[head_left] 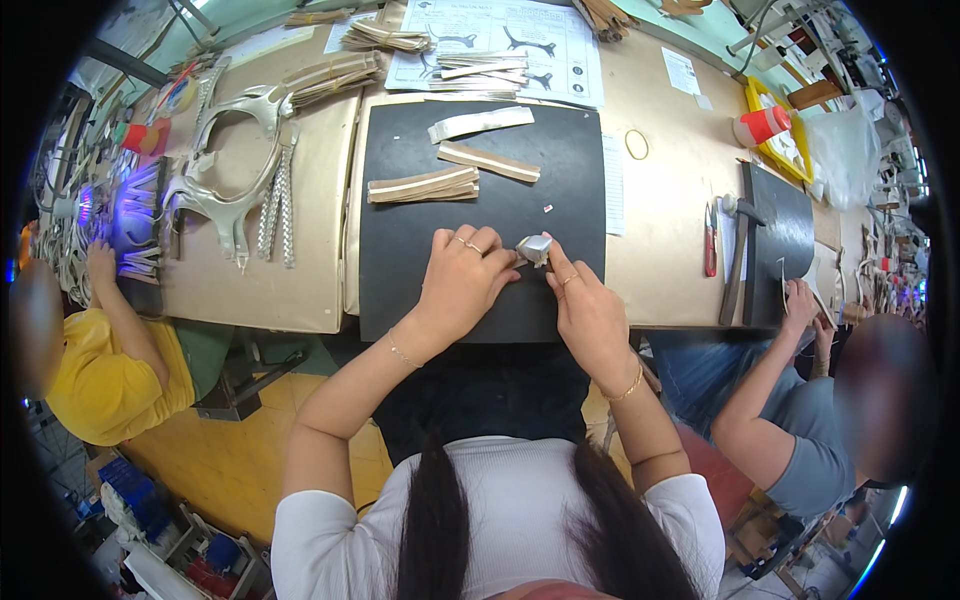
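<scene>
Over the black work mat (420, 260), my two hands meet at a small silvery strip (535, 246) that is bent into a loop. My left hand (465, 278) pinches its left end between thumb and fingers. On its other side, my right hand (590, 312) grips it, with the index finger along its edge. Farther up the mat lie a stack of tan and white strips (424, 186), a single tan strip (490, 161) and some pale strips (481, 123).
Printed drawing sheets (560, 60) lie beyond the mat, under bundled strips (480, 72). Silver cut-out straps (225, 205) are at left. A hammer (738, 255) and red-handled tool (710, 245) lie right. Co-workers sit on both sides, near a yellow tray (785, 130).
</scene>
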